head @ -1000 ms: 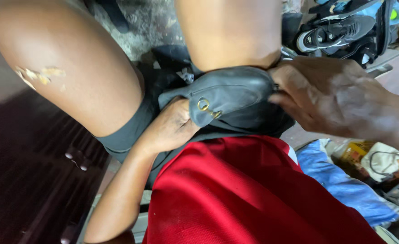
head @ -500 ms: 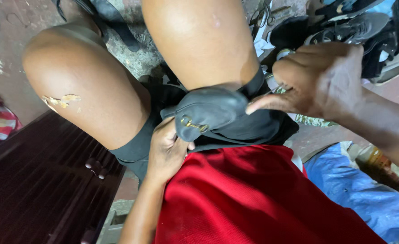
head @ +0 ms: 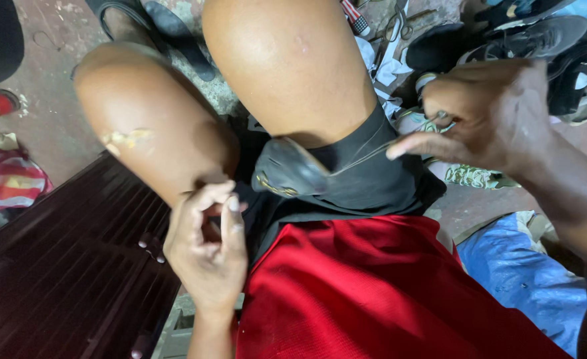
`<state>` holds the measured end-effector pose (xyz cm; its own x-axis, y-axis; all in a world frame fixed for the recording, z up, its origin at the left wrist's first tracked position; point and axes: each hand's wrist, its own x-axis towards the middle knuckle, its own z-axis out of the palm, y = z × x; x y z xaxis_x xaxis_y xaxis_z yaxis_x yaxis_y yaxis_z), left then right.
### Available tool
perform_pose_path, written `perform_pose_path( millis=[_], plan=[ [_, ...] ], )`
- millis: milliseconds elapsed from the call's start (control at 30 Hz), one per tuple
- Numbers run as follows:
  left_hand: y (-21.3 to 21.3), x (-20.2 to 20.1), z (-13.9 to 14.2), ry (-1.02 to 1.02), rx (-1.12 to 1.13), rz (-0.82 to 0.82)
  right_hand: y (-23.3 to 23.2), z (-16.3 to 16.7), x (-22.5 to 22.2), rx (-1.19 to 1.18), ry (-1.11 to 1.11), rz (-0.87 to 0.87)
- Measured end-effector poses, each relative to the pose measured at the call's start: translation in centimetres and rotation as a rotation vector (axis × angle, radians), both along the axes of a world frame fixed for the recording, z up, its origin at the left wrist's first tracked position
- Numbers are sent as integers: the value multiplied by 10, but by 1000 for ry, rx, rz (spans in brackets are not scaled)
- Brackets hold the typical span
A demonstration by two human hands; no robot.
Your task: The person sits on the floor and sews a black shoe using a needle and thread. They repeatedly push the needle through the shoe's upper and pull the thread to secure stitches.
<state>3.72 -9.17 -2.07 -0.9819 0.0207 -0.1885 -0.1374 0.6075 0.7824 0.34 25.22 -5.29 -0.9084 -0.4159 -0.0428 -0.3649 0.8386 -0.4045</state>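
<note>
A dark leather shoe piece (head: 287, 169) with a small gold buckle lies on my lap between my bare knees, on black shorts. A thin thread (head: 366, 155) runs taut from it to my right hand (head: 493, 113), which pinches the thread and a small metal tool, raised off to the right. My left hand (head: 207, 246) is off the leather, fingers curled in against my left thigh just below the knee, with nothing visible in it. A red shirt (head: 373, 292) fills the lower middle.
A dark slatted wooden bench (head: 61, 279) sits at lower left. Black sandals (head: 167, 26) lie on the floor at top. Several shoes (head: 526, 33) and scissors (head: 393, 26) are piled at top right. Blue cloth (head: 519, 279) is at lower right, a pink striped cloth (head: 4, 183) at left.
My right hand has pulled away to the upper right, drawing the thread out taut. My left hand let go of the leather piece and dropped to my thigh.
</note>
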Motion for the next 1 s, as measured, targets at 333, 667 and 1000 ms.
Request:
perform_pose_path(
  millis=[333, 667, 1000],
  plan=[
    [31, -25, 22, 632, -202, -460, -44, 17, -11, -193, -9, 77],
    [14, -32, 24, 499, -15, -447, -80, 21, -28, -213, -8, 217],
    [-21, -37, 47, -365, 1024, 15, -101, 20, -17, -589, -641, 113]
  ],
)
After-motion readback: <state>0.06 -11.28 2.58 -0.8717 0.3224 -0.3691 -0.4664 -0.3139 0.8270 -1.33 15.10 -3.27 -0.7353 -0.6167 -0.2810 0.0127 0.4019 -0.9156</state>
